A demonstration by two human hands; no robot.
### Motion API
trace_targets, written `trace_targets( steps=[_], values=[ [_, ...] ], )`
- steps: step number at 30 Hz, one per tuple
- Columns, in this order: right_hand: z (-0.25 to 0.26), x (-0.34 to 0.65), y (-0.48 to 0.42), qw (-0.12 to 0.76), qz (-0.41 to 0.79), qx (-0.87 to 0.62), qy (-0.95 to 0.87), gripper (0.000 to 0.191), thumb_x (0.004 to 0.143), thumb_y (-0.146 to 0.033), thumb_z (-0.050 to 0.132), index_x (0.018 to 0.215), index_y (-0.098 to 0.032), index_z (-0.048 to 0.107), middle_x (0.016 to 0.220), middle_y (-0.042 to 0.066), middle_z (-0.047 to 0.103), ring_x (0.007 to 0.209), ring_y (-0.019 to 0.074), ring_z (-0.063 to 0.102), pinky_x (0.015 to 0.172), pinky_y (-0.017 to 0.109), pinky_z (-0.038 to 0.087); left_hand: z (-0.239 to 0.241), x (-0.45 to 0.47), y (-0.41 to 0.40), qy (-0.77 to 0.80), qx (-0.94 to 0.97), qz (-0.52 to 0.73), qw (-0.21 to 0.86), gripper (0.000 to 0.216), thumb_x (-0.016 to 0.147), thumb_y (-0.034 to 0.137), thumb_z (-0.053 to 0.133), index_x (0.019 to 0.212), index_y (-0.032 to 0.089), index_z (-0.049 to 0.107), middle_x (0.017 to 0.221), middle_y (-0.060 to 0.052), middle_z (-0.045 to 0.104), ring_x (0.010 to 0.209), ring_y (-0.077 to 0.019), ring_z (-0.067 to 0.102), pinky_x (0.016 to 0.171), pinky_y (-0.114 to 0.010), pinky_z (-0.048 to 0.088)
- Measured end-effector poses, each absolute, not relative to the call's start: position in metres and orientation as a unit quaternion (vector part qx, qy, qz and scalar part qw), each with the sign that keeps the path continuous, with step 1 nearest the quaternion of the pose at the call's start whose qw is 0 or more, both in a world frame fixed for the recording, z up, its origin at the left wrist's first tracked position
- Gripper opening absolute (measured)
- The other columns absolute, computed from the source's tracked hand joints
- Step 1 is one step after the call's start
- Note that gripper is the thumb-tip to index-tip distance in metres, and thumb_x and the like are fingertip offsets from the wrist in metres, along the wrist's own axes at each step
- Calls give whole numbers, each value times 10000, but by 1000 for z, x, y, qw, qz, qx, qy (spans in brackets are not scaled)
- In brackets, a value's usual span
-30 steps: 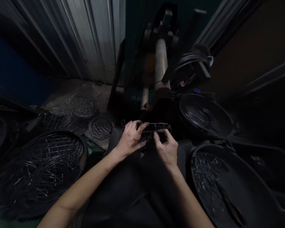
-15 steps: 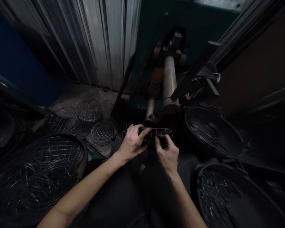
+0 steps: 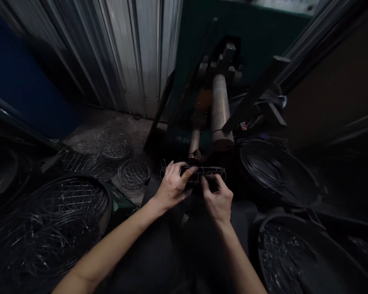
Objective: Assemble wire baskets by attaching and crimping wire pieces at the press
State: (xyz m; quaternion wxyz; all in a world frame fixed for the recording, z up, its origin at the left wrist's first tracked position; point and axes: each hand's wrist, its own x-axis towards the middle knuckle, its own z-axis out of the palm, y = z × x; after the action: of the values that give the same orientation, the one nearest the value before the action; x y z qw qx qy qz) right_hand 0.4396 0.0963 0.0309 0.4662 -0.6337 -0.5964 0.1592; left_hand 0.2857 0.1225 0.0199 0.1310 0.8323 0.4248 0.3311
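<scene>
A small round wire rack (image 3: 214, 169) is held nearly edge-on between my hands, below the machine's lower electrode arm (image 3: 195, 139). My left hand (image 3: 174, 179) grips its left side, thumb across the top and fingers around the wires. My right hand (image 3: 217, 194) is closed at its near right edge, thumb and forefinger pinched at the wires; whether a small loose piece is between them is too dark to make out. Above the rack hangs the thick metal cylinder (image 3: 221, 110) of the green machine (image 3: 190, 61).
At left stands a tub (image 3: 108, 204) heaped with wire grids. Round wire grids (image 3: 134, 173) lie on the floor beyond it. To the right are a basin (image 3: 297, 192) with wire rings and another basin (image 3: 306, 245) with small metal pieces. Corrugated metal (image 3: 141, 53) walls the back.
The view has shifted slightly. Both hands keep the same grip on the wire rack, which stays at nearly the same place under the machine arm.
</scene>
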Motion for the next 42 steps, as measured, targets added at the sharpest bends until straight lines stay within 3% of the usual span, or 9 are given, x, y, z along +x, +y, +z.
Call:
trace_targets(
  steps=[25, 42],
  values=[
    [18, 439, 114, 488, 142, -618, -599, 196, 852, -362, 547, 758, -190, 545, 657, -17, 581, 578, 116, 532, 581, 220, 421, 17, 285, 141, 421, 835, 333, 126, 626, 711, 198, 653, 1285, 194, 403, 1174, -117, 453, 1173, -272, 450, 1067, -534, 287],
    [21, 437, 116, 479, 103, -625, -608, 183, 859, -351, 516, 764, -197, 542, 678, -10, 598, 578, 119, 546, 592, 225, 428, 3, 287, 151, 408, 845, 345, 31, 554, 771, 254, 616, 1278, 204, 397, 1189, -123, 459, 1180, -271, 457, 1067, -547, 270]
  ],
)
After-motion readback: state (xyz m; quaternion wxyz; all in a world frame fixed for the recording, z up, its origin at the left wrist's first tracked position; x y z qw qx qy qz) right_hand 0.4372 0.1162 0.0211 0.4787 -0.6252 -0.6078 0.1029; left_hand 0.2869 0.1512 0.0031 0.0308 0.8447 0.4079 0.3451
